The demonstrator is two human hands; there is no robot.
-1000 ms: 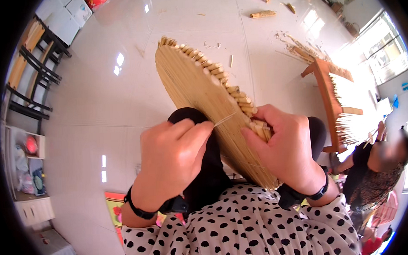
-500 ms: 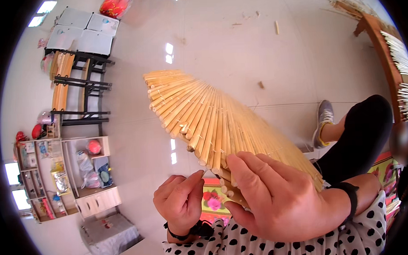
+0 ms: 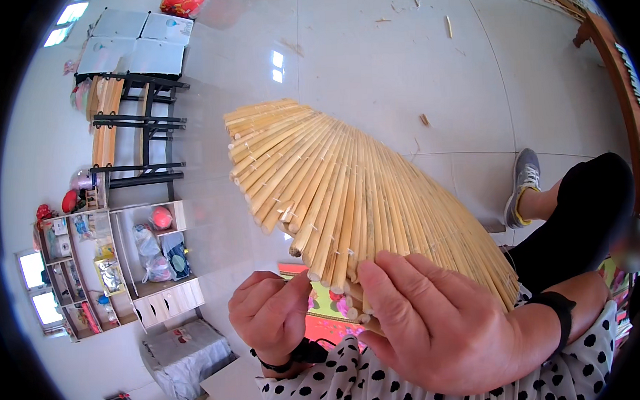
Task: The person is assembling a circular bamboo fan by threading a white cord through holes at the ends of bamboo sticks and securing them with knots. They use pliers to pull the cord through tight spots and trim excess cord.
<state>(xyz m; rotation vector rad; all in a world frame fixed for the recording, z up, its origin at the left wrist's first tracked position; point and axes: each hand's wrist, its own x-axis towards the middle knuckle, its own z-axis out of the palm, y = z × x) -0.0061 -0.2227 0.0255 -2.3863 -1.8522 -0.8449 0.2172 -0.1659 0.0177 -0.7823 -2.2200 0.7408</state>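
Note:
A mat of pale reed sticks [image 3: 362,191], bound with rows of light thread, fans out in front of me and curves over toward the right. My right hand [image 3: 447,322] grips its near edge, fingers on top and thumb underneath. Beside the stick ends, my left hand [image 3: 271,314] is closed in a pinch, its fingertips close to the lowest ends. Whatever those fingers hold is too small to make out. Below the mat, folded or rolled stick ends [image 3: 355,304] show between my hands.
Under my hands lies a flowered red cloth [image 3: 331,326]. Reed scraps [image 3: 449,26] litter the tiled floor. A wooden frame [image 3: 611,70] stands far right, near a leg with a grey shoe [image 3: 522,182]. Along the left are shelves [image 3: 125,263] and black-legged folding furniture [image 3: 145,125].
The view has shifted slightly. My left hand has come down a little, still pinched near the stick ends. My right hand keeps its grip on the mat.

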